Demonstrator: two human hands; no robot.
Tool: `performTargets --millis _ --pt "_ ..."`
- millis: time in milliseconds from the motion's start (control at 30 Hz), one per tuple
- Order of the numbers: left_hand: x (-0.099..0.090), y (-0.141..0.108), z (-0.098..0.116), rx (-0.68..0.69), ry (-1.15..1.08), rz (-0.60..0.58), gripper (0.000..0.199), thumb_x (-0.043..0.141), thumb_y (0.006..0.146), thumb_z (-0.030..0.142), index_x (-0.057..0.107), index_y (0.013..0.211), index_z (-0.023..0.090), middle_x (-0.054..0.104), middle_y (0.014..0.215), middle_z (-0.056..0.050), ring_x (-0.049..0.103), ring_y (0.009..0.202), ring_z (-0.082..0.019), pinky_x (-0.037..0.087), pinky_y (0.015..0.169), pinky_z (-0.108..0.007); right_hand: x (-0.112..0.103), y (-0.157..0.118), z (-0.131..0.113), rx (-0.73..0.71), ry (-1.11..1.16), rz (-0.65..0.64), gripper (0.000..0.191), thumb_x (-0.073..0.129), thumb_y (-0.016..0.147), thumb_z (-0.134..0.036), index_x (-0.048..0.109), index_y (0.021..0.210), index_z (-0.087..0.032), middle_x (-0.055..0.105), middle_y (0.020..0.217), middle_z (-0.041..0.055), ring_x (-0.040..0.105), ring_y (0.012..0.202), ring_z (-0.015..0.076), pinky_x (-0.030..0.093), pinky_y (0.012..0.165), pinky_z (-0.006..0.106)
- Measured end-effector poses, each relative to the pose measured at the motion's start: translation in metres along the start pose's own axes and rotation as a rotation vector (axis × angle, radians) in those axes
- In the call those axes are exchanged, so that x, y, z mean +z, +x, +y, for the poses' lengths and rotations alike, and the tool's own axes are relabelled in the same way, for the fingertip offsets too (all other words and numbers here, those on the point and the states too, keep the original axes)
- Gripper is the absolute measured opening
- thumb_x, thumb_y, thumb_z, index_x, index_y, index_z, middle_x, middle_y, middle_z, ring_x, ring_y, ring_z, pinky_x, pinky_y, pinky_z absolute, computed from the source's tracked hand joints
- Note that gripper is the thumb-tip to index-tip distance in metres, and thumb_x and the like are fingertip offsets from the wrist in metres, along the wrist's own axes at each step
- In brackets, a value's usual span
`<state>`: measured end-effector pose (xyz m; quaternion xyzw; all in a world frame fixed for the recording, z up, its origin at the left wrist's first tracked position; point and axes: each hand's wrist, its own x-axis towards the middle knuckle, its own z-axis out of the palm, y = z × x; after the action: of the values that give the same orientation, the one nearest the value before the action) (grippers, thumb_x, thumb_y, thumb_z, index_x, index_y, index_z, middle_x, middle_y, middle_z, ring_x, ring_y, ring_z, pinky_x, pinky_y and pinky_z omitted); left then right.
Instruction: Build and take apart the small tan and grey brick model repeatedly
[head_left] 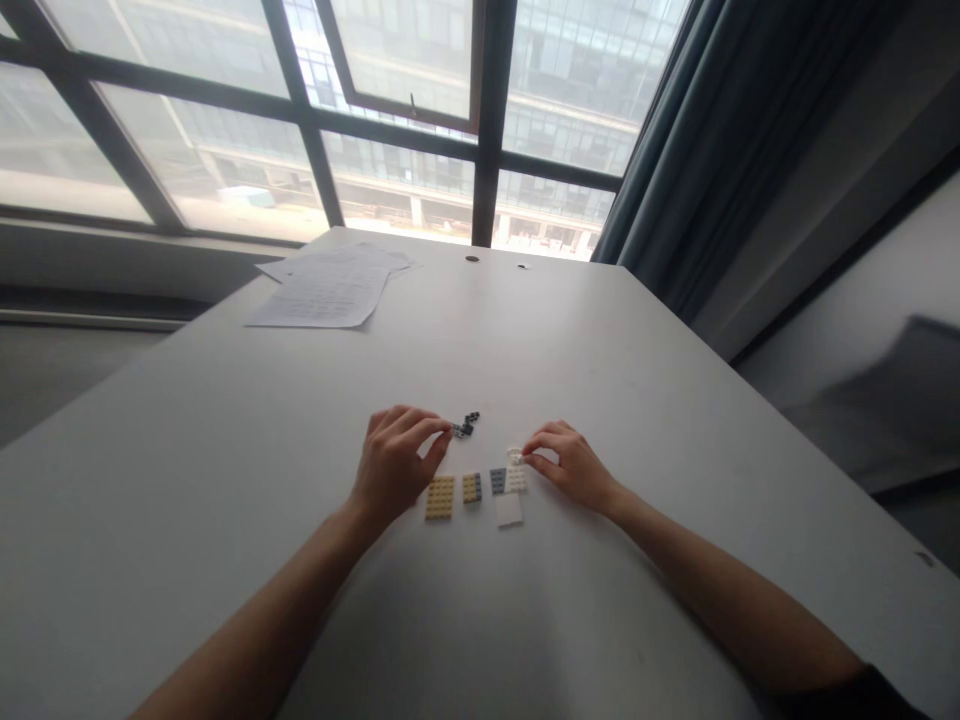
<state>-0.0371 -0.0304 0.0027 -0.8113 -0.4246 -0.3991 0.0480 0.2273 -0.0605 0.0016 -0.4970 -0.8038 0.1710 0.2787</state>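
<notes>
My left hand (401, 450) has its thumb and fingertips pinched at the near end of some small dark building bricks (467, 430); their exact shape is too small to make out. With thumb and index finger, my right hand (571, 465) grips a small white brick (514, 456). Just below it lie a white studded plate (517, 480), a grey studded plate (498, 481) and a smooth white square tile (509, 511). Nearer my left wrist are a tan studded plate (440, 497) and a smaller tan and grey piece (471, 488).
The white table (570, 350) reaches to the window (405, 185). Printed papers (322, 290) lie at its far left. Two small round holes sit near the far edge. A dark curtain (697, 150) hangs at the right.
</notes>
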Motion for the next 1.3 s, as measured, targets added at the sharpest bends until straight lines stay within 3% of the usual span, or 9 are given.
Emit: performTargets --millis 333,767,1000,1300 --pt "0.000 -0.001 0.000 0.027 -0.002 0.007 0.010 0.058 0.084 0.023 0.067 0.080 0.022 0.070 0.082 -0.002 0.060 0.080 -0.019 0.041 0.081 -0.037 0.010 0.011 0.004 0.058 -0.067 0.003 0.007 0.061 0.085 -0.020 0.068 0.083 -0.021 0.066 0.091 0.0035 0.055 0.092 0.0185 0.038 0.088 0.034" --pt "-0.002 0.000 0.002 0.029 0.005 -0.004 0.011 0.057 0.085 0.022 0.067 0.081 0.021 0.070 0.082 -0.001 0.060 0.081 -0.018 0.041 0.081 -0.037 0.010 0.003 0.003 -0.005 -0.084 -0.019 0.004 0.066 0.082 -0.020 0.069 0.084 -0.021 0.067 0.092 0.0033 0.055 0.092 0.0193 0.038 0.088 0.035" --pt "-0.001 0.000 0.001 0.030 0.006 0.001 0.010 0.058 0.085 0.022 0.067 0.081 0.021 0.070 0.082 -0.002 0.060 0.081 -0.018 0.039 0.082 -0.036 0.009 0.011 0.015 -0.058 -0.039 -0.024 0.025 0.051 0.089 -0.011 0.070 0.100 -0.023 0.069 0.102 0.0035 0.055 0.096 0.0176 0.040 0.090 0.034" --pt "-0.001 0.000 0.001 0.032 0.014 0.005 0.010 0.058 0.084 0.022 0.067 0.080 0.020 0.070 0.081 -0.002 0.060 0.081 -0.018 0.040 0.082 -0.035 0.013 0.008 0.015 -0.078 -0.116 -0.020 0.020 0.054 0.091 -0.020 0.071 0.101 -0.026 0.071 0.099 0.0011 0.054 0.094 0.0179 0.038 0.088 0.034"
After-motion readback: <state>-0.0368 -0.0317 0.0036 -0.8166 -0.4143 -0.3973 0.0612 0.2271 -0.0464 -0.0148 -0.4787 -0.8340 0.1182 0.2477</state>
